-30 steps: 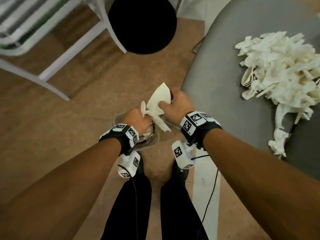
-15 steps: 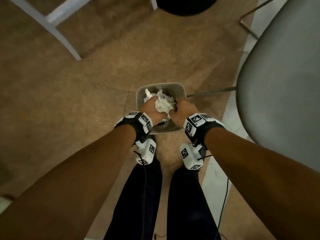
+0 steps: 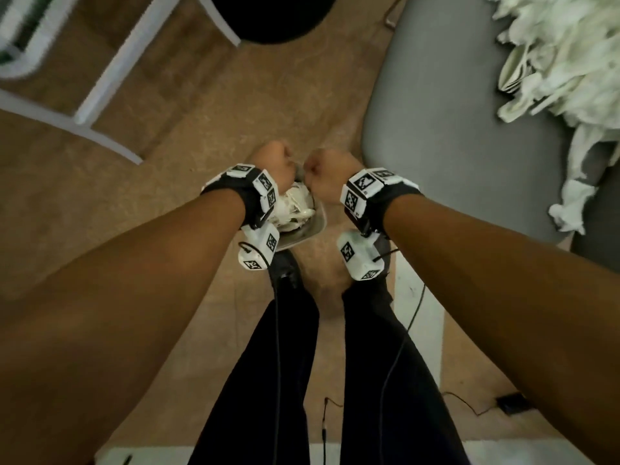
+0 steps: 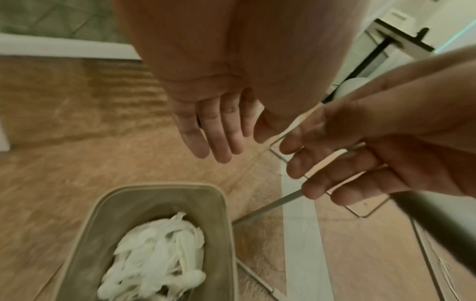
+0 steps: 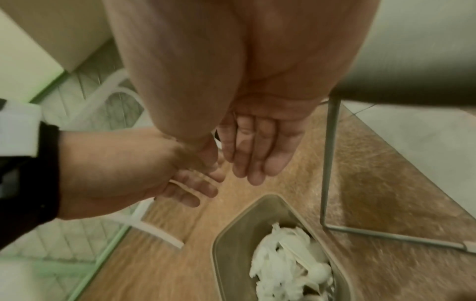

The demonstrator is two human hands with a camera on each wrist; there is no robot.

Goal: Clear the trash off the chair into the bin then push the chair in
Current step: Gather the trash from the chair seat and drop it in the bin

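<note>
A small beige bin (image 3: 318, 220) stands on the brown floor by my feet, holding crumpled white trash (image 4: 159, 254). My left hand (image 4: 219, 140) hovers above the bin with straight fingers and holds nothing. Beside it my right hand (image 5: 255, 163) is also empty, fingers straight, over the bin's rim (image 5: 231, 220). In the head view both hands (image 3: 271, 166) (image 3: 327, 174) are close together above the bin. To the right is the grey chair seat (image 3: 453, 129), and a big pile of white paper trash (image 3: 563, 62) lies on its far side.
The chair's thin metal leg (image 5: 327, 163) stands just right of the bin. A white frame (image 3: 110, 72) and a round black object (image 3: 268, 15) are at the top left. My dark trouser legs (image 3: 292, 364) and thin cables (image 3: 469, 409) are below.
Both hands let go of the white trash into the bin and lifted up from it, empty. The head view has swung back so the chair's pile shows again.
</note>
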